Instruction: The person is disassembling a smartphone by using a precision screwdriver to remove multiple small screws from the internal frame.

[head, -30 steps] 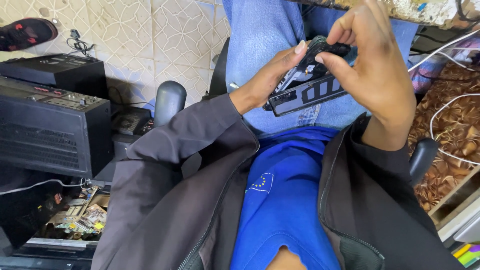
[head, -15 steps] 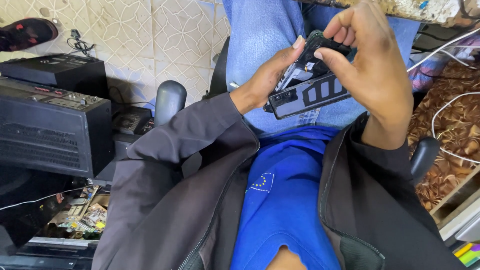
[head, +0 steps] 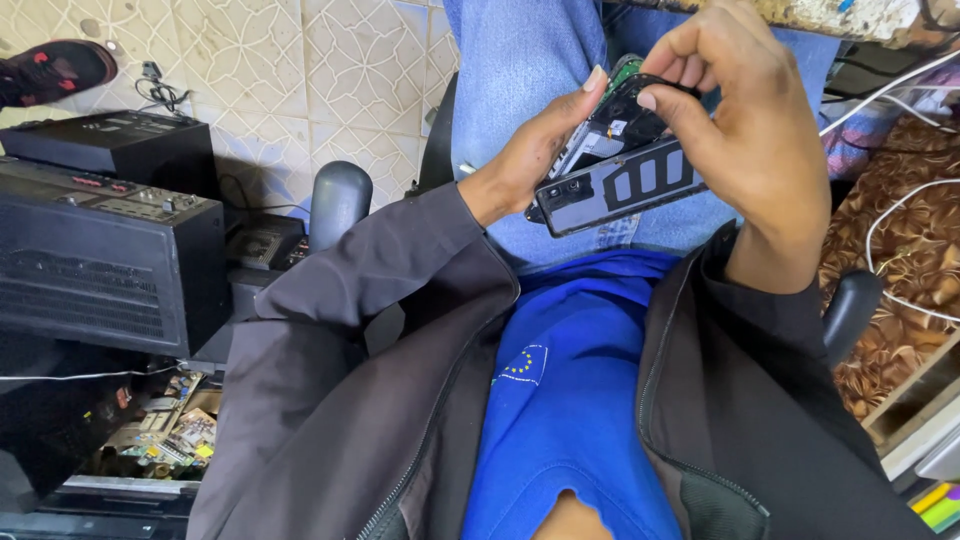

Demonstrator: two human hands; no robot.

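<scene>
Meanwhile, in the head view, an opened phone [head: 615, 180] is held above the lap in the upper middle of the frame, its dark inner frame with slotted cut-outs turned to the camera. It is gripped from the left by the left hand [head: 525, 160], whose fingers are closed round its edge, thumb stretched up along the top. The right hand [head: 755, 130] is curled over from the upper right, its fingertips pinched narrowly on a small dark part at the phone's upper end. Against the frames of a second and half a second ago, the phone has been tilted a little and the pinch shifted along the top, so that part appears to be worked loose. Black boxes [head: 110, 250] are stacked at the left.
</scene>
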